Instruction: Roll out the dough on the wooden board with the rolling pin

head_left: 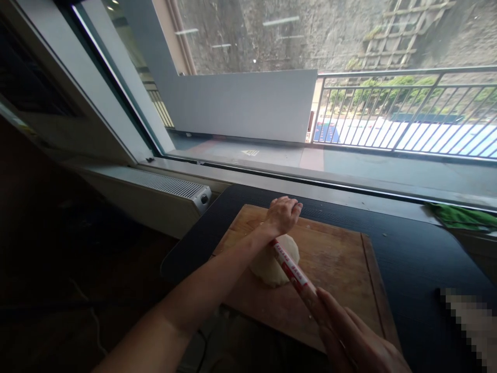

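Note:
A flattened round of pale dough (267,269) lies on a wooden cutting board (334,254). Slanting across the dough is a rolling pin (293,272) with a red and white printed wrap. My left hand (285,213) is closed at the pin's far end, over the far part of the board; its palm and the pin's tip are hidden from me. Round the near end, at the board's lower right, the fingers of my right hand (357,331) are wrapped. My left forearm covers part of the dough's left side.
The board rests on a dark table (407,259) against a window sill (341,191). A white radiator (171,189) stands left of the table. Green cloth (462,216) lies at the far right by the sill. A blurred-out patch (471,321) covers something at the right edge.

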Motion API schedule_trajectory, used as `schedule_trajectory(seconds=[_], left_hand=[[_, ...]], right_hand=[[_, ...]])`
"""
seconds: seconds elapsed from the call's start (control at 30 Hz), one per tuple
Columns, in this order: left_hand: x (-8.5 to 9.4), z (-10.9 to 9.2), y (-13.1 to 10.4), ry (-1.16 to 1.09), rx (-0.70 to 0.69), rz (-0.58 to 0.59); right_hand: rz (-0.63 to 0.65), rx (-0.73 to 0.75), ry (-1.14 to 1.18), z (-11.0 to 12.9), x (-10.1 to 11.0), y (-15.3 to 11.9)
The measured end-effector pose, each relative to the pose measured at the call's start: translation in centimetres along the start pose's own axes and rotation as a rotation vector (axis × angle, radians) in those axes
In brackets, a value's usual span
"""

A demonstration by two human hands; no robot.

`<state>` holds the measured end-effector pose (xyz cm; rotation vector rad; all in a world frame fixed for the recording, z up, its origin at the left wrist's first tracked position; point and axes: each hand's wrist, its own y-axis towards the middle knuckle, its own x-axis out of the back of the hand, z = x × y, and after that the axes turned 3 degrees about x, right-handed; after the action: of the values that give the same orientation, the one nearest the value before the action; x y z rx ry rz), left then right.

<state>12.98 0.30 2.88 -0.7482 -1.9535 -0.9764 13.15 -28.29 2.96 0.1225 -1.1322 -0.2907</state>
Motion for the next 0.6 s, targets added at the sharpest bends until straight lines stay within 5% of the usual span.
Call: schedule_trajectory(seconds=[0.07,0.17,0.33,0.4,0.6], left_hand=[[0.5,0.2,-0.1,-0.036,-0.018,-0.040],[2.4,1.6,-3.5,-0.062,0.005,-0.039],[4.8,3.6,-8.7,0.033,0.064,0.125],[4.1,3.5,-7.5,0.033,0.097,0.142],[-0.7,0.6,1.7,-0.020,0.115,0.094]], right_hand=[[0.036,-0.004,-0.012,0.3,0.3,0.4],[0.087,0.013,0.001,0.6,-0.1,0.7],[0.003,0.072,0.051,0.2,-0.6,0.6],[-0.055,0.091,0.064,-0.1,0.0,0.9],[-0.071,0.018,-0.014,0.1,2.2,2.1]])
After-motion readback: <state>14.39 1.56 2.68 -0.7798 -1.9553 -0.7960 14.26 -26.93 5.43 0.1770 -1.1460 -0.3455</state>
